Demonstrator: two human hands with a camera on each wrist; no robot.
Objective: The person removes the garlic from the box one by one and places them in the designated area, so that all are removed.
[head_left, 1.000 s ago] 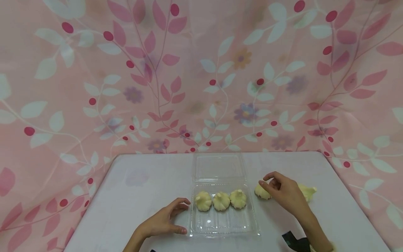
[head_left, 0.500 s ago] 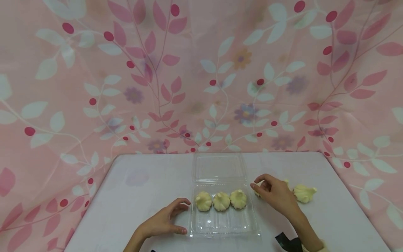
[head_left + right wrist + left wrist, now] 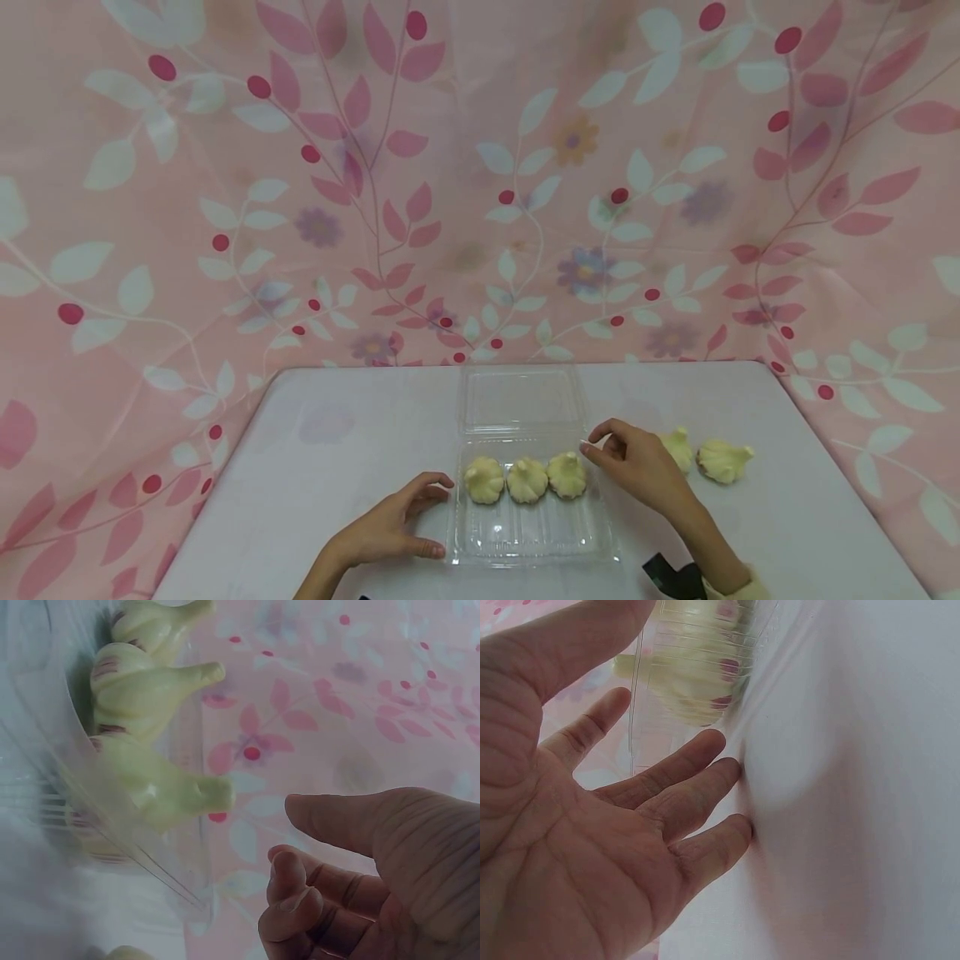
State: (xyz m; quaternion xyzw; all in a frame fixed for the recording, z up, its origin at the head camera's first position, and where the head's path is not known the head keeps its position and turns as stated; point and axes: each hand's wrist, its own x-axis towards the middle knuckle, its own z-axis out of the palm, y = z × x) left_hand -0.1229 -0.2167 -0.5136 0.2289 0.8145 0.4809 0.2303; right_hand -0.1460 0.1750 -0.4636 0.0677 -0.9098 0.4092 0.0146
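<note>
Three pale yellow garlic bulbs [image 3: 527, 480] sit in a row in the clear plastic clamshell container [image 3: 536, 533], whose lid [image 3: 522, 400] is folded back. My left hand [image 3: 393, 521] rests at the container's left side, fingers and thumb spread. Its fingertips meet the white table in the left wrist view. Over the container's right edge hovers my right hand [image 3: 637, 462], fingers loosely bent. In the right wrist view nothing lies between its thumb [image 3: 337, 817] and fingers. A bit of another garlic bulb [image 3: 127, 952] shows at the bottom of that view; in the head view it is hidden.
Two more garlic bulbs, a nearer one [image 3: 677, 450] and a farther one [image 3: 724, 462], lie on the white table [image 3: 360, 417] right of my right hand. A pink floral cloth [image 3: 465, 167] hangs behind the table. A dark strap [image 3: 675, 577] is at my right wrist.
My right hand has moved left toward the container's right edge, uncovering the bulbs at its right. A bulb that showed by its fingertips is now hidden. My left hand has stayed put.
</note>
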